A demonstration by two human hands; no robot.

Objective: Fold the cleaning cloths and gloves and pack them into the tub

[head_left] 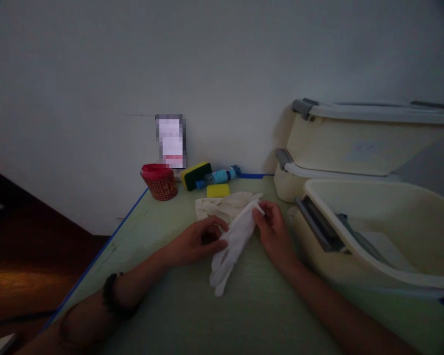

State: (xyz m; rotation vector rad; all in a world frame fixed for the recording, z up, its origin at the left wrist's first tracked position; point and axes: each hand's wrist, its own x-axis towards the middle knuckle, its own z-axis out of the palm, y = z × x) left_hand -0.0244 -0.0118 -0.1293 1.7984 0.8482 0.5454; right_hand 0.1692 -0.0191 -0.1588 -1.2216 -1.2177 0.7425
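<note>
A white fabric glove hangs at a slant over the green table, its fingers pointing down toward me. My right hand pinches the glove's upper end, near the cuff, between thumb and fingers. From the other side, my left hand has its curled fingers and thumb at the glove's left edge, gripping it lightly; the other fingertips are hidden. More white cloth, perhaps a second glove, lies crumpled just behind. A small yellow sponge sits beyond that cloth.
Along the wall stand a red woven basket, a yellow-and-green sponge, a blue-labelled bottle on its side and a blurred phone-like screen. An open cream bin takes up the right side, before another lidded bin.
</note>
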